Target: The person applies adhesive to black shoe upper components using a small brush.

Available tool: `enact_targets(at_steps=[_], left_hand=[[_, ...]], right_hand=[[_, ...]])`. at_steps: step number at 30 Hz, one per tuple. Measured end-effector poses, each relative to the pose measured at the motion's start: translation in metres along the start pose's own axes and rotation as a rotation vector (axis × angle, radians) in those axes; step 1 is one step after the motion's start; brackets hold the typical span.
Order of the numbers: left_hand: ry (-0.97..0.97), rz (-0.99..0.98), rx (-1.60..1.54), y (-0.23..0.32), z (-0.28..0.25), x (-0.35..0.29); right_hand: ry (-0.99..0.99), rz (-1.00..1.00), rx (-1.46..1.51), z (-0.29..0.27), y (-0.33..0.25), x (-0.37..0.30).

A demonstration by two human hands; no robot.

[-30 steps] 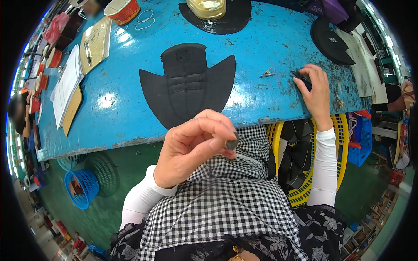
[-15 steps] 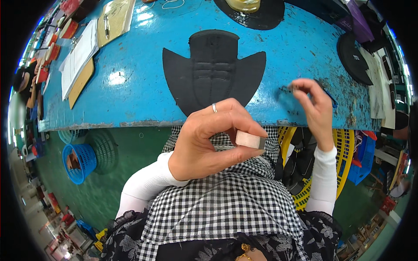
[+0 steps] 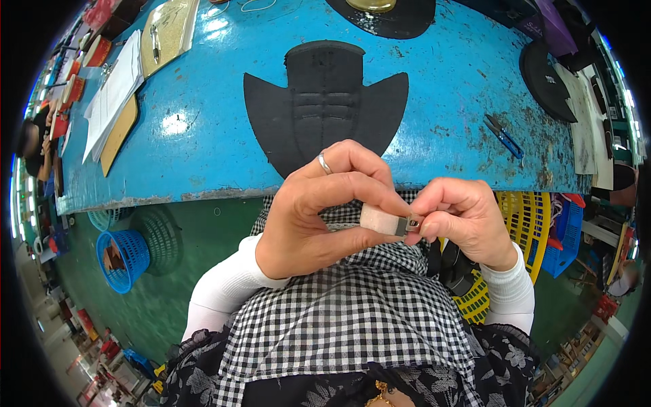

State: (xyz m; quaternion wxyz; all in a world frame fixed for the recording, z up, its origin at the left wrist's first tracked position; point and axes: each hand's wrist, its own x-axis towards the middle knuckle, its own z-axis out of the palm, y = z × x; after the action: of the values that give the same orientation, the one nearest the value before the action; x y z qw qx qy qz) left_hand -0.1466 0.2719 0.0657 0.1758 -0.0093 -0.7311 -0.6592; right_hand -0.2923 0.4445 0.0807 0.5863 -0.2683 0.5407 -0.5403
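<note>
Over the checked apron, my left hand is closed, pinching a small pale block between thumb and fingers. The end of the block towards my right hand looks dark grey. My right hand is closed too, with thumb and forefinger on a tiny metal piece that meets the block's dark end. Its exact kind is too small to make out. Beyond my hands a flat black winged piece with raised ribs in its middle lies on the blue table; my left hand hides its near edge.
Blue-handled thread snips lie at the right of the worn blue table. Papers and a clipboard with a pen sit at the left. Below are a blue basket and a yellow basket.
My right hand has come from above the table, left and down, to the block in my left hand, bringing the tiny metal piece against it. The snips now show fully.
</note>
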Motion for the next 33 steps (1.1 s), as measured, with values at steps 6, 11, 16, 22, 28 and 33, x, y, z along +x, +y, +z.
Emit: enact_targets(at_steps=[6, 11, 16, 22, 28, 33], left_hand=[[-0.039, 0.03, 0.169, 0.003, -0.006, 0.0], [-0.048, -0.002, 0.243, 0.009, -0.005, 0.001], [-0.021, -0.032, 0.15, 0.004, -0.002, 0.0], [-0.033, 0.016, 0.186, 0.003, -0.002, 0.0], [-0.02, 0.078, 0.274, 0.001, -0.005, -0.001], [-0.053, 0.118, 0.342, 0.004, -0.009, 0.003]], right_hand=[[-0.011, -0.039, 0.0, 0.003, -0.003, -0.001], [-0.041, 0.04, 0.003, -0.003, -0.002, 0.0], [-0.043, 0.041, 0.084, -0.005, 0.012, 0.001], [-0.02, 0.043, 0.125, -0.005, 0.021, -0.002], [-0.003, 0.044, 0.082, 0.0, 0.013, -0.003], [-0.013, 0.051, 0.036, 0.003, 0.001, -0.002]])
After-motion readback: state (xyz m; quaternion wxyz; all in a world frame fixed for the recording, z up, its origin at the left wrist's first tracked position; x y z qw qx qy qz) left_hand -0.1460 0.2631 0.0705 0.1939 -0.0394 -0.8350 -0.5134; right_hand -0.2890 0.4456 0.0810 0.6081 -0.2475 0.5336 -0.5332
